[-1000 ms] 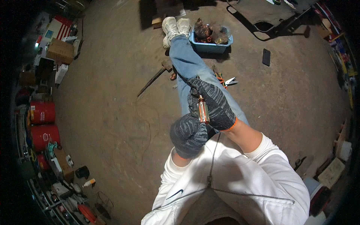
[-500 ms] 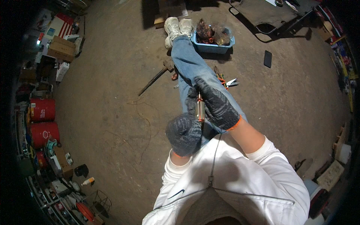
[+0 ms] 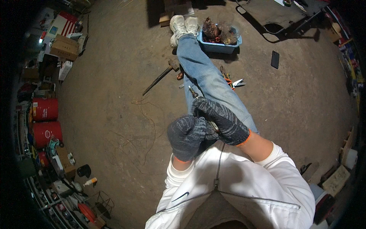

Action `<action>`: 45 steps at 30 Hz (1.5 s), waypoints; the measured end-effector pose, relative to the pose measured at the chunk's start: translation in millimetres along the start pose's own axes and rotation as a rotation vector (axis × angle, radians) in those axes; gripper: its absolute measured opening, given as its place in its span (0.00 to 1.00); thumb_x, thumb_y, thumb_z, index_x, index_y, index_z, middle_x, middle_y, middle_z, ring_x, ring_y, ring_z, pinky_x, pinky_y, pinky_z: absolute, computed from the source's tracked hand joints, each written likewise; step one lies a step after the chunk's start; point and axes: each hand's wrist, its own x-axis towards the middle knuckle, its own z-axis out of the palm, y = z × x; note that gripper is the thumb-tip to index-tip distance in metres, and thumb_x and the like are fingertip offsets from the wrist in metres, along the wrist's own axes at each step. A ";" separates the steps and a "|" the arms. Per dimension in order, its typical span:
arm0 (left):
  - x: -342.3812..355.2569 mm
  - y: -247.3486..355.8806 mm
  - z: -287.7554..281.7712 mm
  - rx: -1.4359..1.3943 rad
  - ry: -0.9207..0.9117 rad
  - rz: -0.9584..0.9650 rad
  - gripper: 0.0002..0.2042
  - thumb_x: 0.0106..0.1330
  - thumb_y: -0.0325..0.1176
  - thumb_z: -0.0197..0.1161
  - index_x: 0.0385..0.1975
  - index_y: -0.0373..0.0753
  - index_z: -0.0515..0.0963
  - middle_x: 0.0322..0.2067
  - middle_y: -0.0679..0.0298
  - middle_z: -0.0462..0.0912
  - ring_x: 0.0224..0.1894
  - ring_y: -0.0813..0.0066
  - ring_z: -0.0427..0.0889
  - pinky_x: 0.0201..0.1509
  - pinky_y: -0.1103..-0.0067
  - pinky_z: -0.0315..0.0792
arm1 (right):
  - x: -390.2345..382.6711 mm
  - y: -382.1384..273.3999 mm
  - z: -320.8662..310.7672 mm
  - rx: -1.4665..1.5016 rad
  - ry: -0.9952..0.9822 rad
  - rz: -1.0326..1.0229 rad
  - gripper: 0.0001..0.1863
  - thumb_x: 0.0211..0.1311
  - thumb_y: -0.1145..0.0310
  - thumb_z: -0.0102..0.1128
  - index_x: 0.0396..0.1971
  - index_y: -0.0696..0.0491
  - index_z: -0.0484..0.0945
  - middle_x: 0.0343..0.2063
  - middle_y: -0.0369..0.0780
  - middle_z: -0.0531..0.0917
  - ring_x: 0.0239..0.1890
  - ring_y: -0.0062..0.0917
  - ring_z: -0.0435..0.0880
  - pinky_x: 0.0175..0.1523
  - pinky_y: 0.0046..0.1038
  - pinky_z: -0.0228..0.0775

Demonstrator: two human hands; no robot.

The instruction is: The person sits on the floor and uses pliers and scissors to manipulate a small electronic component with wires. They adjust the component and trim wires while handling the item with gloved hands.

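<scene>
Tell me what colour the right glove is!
The right glove is streaky dark grey, orange-edged, best seen in the head view.

Both hands were gloved in grey knit and met in front of the body, above the lap. Left hand (image 3: 187,138): curled into a loose fist, back turned up, fingertips hidden against the right; contact between the two could not be made out. Right hand (image 3: 224,121): fingers bent in a closed grip, knuckles pointing forward and to the left. Right forearm (image 3: 260,145) was bare from glove to sleeve, slanting inward; left wrist (image 3: 180,165) showed only a short strip of skin. Both elbows were bent. Legs (image 3: 207,72) stretched forward, feet side by side.
</scene>
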 end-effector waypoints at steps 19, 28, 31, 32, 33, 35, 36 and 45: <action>-29.3 -13.4 -16.8 -0.551 -0.034 0.105 0.08 0.57 0.34 0.56 0.32 0.37 0.73 0.30 0.58 0.77 0.26 0.65 0.74 0.32 0.67 0.69 | 13.8 -19.6 -23.2 0.909 -0.098 0.196 0.23 0.64 0.43 0.38 0.27 0.47 0.71 0.20 0.33 0.69 0.17 0.17 0.65 0.19 0.17 0.56; -13.7 -5.1 4.0 -0.412 0.169 0.042 0.08 0.43 0.19 0.62 0.25 0.34 0.79 0.22 0.59 0.78 0.26 0.66 0.78 0.32 0.76 0.70 | 15.1 -6.7 -26.0 0.961 -0.177 0.192 0.24 0.63 0.43 0.40 0.31 0.50 0.72 0.23 0.37 0.71 0.21 0.20 0.69 0.21 0.19 0.61; -11.6 -6.8 4.2 -1.174 0.136 -0.214 0.08 0.46 0.16 0.61 0.27 0.32 0.76 0.25 0.59 0.78 0.28 0.69 0.78 0.34 0.78 0.71 | 14.5 -5.7 -27.2 0.960 -0.208 0.201 0.24 0.63 0.44 0.40 0.31 0.51 0.72 0.24 0.37 0.72 0.24 0.21 0.71 0.23 0.19 0.64; -10.4 -6.8 3.3 -1.209 0.106 -0.204 0.07 0.48 0.16 0.60 0.28 0.32 0.76 0.26 0.59 0.78 0.29 0.69 0.78 0.35 0.78 0.72 | 14.4 -6.0 -27.2 0.952 -0.222 0.201 0.24 0.63 0.44 0.40 0.31 0.51 0.72 0.25 0.38 0.72 0.25 0.22 0.72 0.23 0.19 0.65; -9.7 -6.2 3.9 -1.409 0.092 -0.248 0.06 0.51 0.17 0.59 0.29 0.32 0.75 0.27 0.59 0.78 0.30 0.70 0.77 0.35 0.78 0.72 | 14.4 -6.4 -27.0 0.943 -0.237 0.200 0.24 0.62 0.43 0.41 0.31 0.51 0.73 0.25 0.38 0.73 0.26 0.22 0.72 0.24 0.19 0.66; -7.0 -5.4 4.7 -1.436 0.047 -0.219 0.03 0.57 0.23 0.56 0.30 0.32 0.73 0.28 0.58 0.77 0.30 0.69 0.77 0.36 0.78 0.73 | 13.5 -8.2 -26.1 1.002 -0.178 0.239 0.24 0.62 0.43 0.42 0.31 0.51 0.73 0.25 0.37 0.73 0.26 0.23 0.72 0.26 0.20 0.67; -6.0 -5.0 5.5 -1.419 0.035 -0.194 0.04 0.60 0.26 0.54 0.31 0.32 0.72 0.28 0.57 0.77 0.30 0.69 0.77 0.36 0.77 0.73 | 12.6 -9.3 -25.3 1.031 -0.147 0.258 0.24 0.62 0.43 0.42 0.31 0.51 0.73 0.26 0.37 0.73 0.26 0.23 0.72 0.27 0.21 0.68; -0.4 -10.6 7.0 -1.156 -0.006 -0.262 0.17 0.65 0.43 0.49 0.18 0.40 0.61 0.16 0.68 0.59 0.18 0.76 0.57 0.22 0.78 0.55 | 12.7 -10.3 -22.0 1.111 -0.169 0.126 0.25 0.63 0.43 0.39 0.38 0.52 0.71 0.33 0.43 0.76 0.40 0.33 0.75 0.47 0.33 0.69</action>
